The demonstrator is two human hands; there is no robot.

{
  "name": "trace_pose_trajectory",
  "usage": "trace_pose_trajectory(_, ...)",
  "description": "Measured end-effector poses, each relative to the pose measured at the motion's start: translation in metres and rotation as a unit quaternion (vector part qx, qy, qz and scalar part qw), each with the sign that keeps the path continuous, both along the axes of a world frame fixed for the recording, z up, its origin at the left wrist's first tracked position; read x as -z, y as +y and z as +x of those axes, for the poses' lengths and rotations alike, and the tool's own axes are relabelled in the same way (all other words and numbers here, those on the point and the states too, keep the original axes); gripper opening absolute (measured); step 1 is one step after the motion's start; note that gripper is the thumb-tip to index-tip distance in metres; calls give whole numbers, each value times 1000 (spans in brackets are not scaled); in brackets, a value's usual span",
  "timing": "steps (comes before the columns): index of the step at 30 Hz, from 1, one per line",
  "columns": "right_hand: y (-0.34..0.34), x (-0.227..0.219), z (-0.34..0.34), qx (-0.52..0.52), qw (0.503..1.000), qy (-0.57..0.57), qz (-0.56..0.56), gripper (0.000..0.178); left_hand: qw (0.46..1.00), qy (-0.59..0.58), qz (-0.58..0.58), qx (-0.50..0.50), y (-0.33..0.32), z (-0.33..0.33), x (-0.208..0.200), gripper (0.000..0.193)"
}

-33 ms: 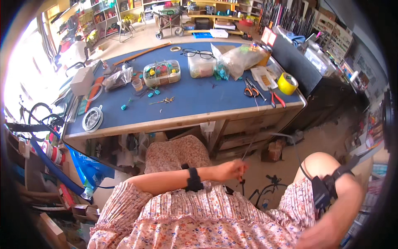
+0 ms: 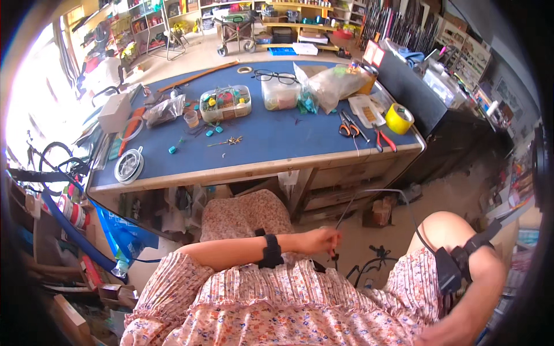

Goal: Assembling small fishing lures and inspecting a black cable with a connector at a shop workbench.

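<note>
On the bench (image 2: 271, 144) in front of you, going left to right: a flat round tin (image 2: 128, 166) with a coil of wire in it sits near the front left corner. Toward the back edge, a small cup (image 2: 191, 119) stands just left of a clear plastic box (image 2: 225, 102) filled with small green, yellow and red parts. Next comes a clear tub (image 2: 280, 93), contents too blurred to tell, then a crumpled clear bag (image 2: 334, 83) with something pale inside. A shallow clear tray (image 2: 365, 109) lies near the right edge, with scissors (image 2: 348, 124) and red-handled pliers (image 2: 384, 138) in front of it and a yellow tape roll (image 2: 399, 118) at the right edge.

Your left hand (image 2: 321, 240), below the bench front and over your lap, is pinched shut on a thin wire (image 2: 369, 193). The wire rises from your fingers, arches over to the right and drops toward your right arm (image 2: 461, 259). Your right hand (image 2: 444, 334) sits at the lower edge of the view, blurred; you cannot tell whether it is closed.
</note>
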State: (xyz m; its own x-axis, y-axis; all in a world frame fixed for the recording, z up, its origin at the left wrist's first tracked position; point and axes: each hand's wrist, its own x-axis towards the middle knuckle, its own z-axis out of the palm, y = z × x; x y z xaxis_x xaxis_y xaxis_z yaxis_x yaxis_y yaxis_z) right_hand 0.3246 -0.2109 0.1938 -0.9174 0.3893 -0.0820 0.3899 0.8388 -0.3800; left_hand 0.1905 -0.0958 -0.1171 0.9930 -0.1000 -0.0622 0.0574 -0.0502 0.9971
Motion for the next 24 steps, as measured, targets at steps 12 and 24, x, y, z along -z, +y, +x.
trace_pose_trajectory(12,-57,17,26,130,991,-1,-22,28,958,-37,216,187,-19,7,5,12)
trace_pose_trajectory(24,4,17,20,211,975,42,-55,25,997,-3,47,61,33,-41,-20,19)
